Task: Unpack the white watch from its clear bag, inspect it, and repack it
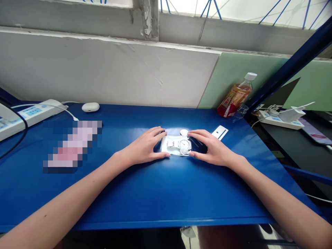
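Observation:
A small clear plastic packet [176, 145] with a white watch inside lies flat on the blue table [155, 193]. My left hand [145, 147] rests at the packet's left edge, thumb and fingers curved round that end. My right hand [210, 148] mirrors it at the right edge, fingertips touching the packet near the watch face. Both hands frame the packet between thumb and fingers and hold it down on the table. A small white round disc [184, 131] lies just behind the packet. A white flat strip [220, 132] lies to the right of the disc.
A tilted bottle of orange drink [234, 97] leans at the back right against a green panel. A white earbud case [90, 107] and a power strip [31, 114] with cables sit at the back left. Another power strip [278, 119] lies on the dark surface at the right.

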Tool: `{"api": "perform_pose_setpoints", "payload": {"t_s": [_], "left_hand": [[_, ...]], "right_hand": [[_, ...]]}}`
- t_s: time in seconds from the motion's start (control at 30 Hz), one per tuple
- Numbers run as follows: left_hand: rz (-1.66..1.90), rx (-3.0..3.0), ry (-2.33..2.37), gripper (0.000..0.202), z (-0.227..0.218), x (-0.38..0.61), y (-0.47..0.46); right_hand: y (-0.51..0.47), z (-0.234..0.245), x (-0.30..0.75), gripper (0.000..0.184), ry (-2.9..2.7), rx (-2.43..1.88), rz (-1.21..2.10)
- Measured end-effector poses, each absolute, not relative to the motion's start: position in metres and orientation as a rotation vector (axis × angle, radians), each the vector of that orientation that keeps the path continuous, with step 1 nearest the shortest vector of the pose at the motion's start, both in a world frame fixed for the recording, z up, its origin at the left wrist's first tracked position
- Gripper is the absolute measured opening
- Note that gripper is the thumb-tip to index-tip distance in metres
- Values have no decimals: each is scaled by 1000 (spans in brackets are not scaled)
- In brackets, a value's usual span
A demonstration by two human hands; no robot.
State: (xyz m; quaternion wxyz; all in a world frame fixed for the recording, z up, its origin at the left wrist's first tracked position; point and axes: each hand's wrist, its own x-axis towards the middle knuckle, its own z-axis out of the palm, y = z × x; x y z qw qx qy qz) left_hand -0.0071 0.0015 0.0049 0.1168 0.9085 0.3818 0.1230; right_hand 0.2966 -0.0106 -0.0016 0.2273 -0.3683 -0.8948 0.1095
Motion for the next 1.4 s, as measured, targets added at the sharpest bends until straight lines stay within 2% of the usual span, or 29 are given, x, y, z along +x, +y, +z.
{"api": "perform_pose_setpoints", "payload": {"t_s": [0.23,0.63,0.83,1.03,1.4], "left_hand": [[379,2653,1141,83,2,-7,1],[354,2637,1157,85,4,-6,1],[350,2652,1132,92,7,-8,4],[353,2667,1135,91,6,-9,4],[368,2669,1123,88,4,-9,3]], "right_hand": [[-11,-4,298,63,-2466,-1046,334],[-11,0,295,58,-2440,-1101,382],[-11,0,295,59,-2430,-1113,408],[-12,0,294,57,-2430,-1105,402],[-12,-1,296,64,-2451,-1138,431]]}}
